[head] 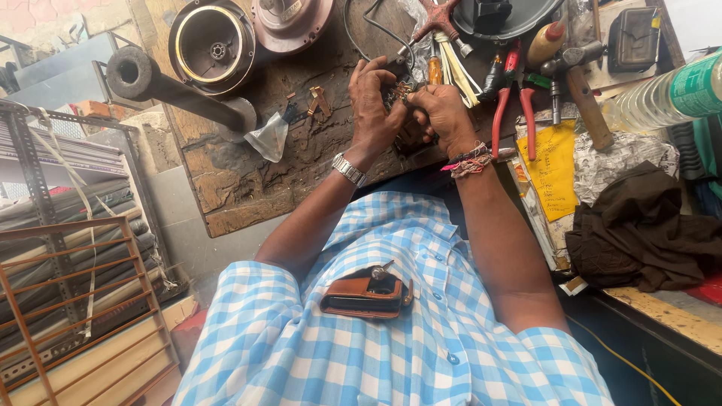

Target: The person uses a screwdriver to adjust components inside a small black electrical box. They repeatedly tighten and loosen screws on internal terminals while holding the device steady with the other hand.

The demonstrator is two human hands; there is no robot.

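My left hand (374, 105), with a metal watch on its wrist, and my right hand (445, 113), with thread bands on its wrist, meet over a worn wooden bench (241, 184). Between their fingertips both hands grip a small dark metal part with brass-coloured bits (399, 93). Most of the part is hidden by the fingers. A black wire (376, 30) curves from the bench's far side toward the hands. A brown leather case (365, 295) sits in my checked shirt's pocket.
Red-handled pliers (511, 105), a hammer (585, 101), a yellow paper (555, 169), a plastic bottle (662, 98) and a dark cloth (639, 233) lie to the right. A round motor housing (212, 46), a black pipe (150, 79) and a small plastic bag (271, 137) lie left. A metal rack (68, 301) stands lower left.
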